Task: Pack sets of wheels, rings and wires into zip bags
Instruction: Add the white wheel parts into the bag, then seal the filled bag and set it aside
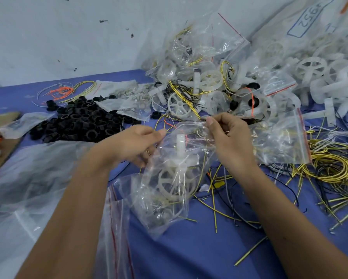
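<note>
At far left, loose black rings [78,121] are still heaped. Centrally, a zip bag [169,178] holding a white wheel [176,183] is pinched at its mouth by left hand [132,143] and right hand [229,137], seemingly unsealed. Filled bags [199,63] are piled far right.

Looks like a small assembly or packing workshop, not anybody's home. The bench has a blue cover [189,254] and it's buried in bulk parts: a heap of black rings [76,121], a pile of white wheels [330,77] on the right, loose yellow wires [334,168] tangled all over, orange wires [62,91] further back. Filled zip bags [199,63] are stacked against a scuffed, stained white wall [58,37]. A big bag has 3952 [310,16] handwritten on it, like a stock or batch label.
</note>
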The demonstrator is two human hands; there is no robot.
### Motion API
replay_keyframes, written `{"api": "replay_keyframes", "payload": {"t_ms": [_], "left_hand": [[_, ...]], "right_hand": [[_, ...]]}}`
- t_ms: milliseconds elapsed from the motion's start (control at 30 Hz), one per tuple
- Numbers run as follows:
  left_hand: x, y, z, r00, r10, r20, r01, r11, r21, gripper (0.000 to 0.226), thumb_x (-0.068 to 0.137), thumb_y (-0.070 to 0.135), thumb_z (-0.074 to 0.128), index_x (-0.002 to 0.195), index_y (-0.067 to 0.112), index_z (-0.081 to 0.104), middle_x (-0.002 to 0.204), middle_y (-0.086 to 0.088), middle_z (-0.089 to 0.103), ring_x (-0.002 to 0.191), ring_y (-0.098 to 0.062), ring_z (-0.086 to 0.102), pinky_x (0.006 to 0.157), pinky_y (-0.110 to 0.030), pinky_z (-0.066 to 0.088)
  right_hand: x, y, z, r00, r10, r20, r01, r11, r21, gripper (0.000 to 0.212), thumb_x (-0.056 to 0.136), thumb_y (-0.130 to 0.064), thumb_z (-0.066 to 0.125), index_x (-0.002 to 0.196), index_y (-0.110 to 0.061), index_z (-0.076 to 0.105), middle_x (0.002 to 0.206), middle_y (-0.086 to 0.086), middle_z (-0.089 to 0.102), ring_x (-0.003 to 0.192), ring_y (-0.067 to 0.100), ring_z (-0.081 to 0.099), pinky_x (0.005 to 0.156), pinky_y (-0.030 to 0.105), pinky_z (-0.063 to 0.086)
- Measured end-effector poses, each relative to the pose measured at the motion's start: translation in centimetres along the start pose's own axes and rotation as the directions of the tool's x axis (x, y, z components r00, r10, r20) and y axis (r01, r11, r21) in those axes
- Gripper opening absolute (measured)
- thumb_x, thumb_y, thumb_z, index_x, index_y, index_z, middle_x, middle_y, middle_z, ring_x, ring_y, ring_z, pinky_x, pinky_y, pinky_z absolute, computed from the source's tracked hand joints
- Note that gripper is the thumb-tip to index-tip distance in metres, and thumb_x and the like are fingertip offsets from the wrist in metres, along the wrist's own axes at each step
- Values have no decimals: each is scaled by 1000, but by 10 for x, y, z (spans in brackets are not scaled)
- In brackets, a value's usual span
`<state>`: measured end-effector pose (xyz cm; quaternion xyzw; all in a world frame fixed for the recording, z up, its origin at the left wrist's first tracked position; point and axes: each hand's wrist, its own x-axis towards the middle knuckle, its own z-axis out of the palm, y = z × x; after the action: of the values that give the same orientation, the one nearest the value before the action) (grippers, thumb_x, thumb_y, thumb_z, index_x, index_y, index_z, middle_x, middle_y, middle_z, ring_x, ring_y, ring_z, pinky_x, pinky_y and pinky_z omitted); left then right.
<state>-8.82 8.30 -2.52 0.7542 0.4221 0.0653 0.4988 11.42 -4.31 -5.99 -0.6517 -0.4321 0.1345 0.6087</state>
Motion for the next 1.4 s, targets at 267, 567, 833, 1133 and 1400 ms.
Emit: {"api": "replay_keyframes", "payload": {"t_ms": [267,567,833,1133,1400], "left_hand": [[9,10,42,968,248,-35,-249,968,-41,20,98,60,49,106,51,65,93,21,61,83,-4,64,75,-18,43],[0,16,33,923,382,42,-364,905,-220,44,88,39,68,97,-4,69,97,-12,76,90,-18,67,84,-30,48],[-5,15,34,913,268,309,-83,860,-503,30,89,15,70,107,-7,59,81,-10,68,68,-18,69,55,-28,57],[0,3,9,952,305,1,-263,822,-505,21,77,26,75,80,14,59,90,-11,61,85,-21,64,68,-27,58],[-4,0,-1,924,364,-120,-380,831,-406,21,83,25,77,79,11,61,71,-7,58,63,-14,57,64,-20,52]], "right_hand": [[0,-4,-1,1000,22,-8,-22,998,56,32,106,-26,53,79,-10,60,71,2,67,65,23,54,64,38,46],[3,-1,-2,995,4,-95,-2,1000,22,32,107,-30,50,81,-14,61,64,-12,57,55,3,42,51,17,37],[4,3,-3,996,-14,-87,14,1000,-6,28,106,-26,52,79,-20,55,66,-13,49,57,0,42,57,18,36],[2,8,-2,983,162,86,-161,987,-19,19,101,-43,58,102,-24,63,78,-4,72,59,2,61,55,19,45],[3,2,-10,971,237,26,-233,922,309,19,86,-16,81,97,-9,67,65,3,71,57,14,64,49,22,52]]}}
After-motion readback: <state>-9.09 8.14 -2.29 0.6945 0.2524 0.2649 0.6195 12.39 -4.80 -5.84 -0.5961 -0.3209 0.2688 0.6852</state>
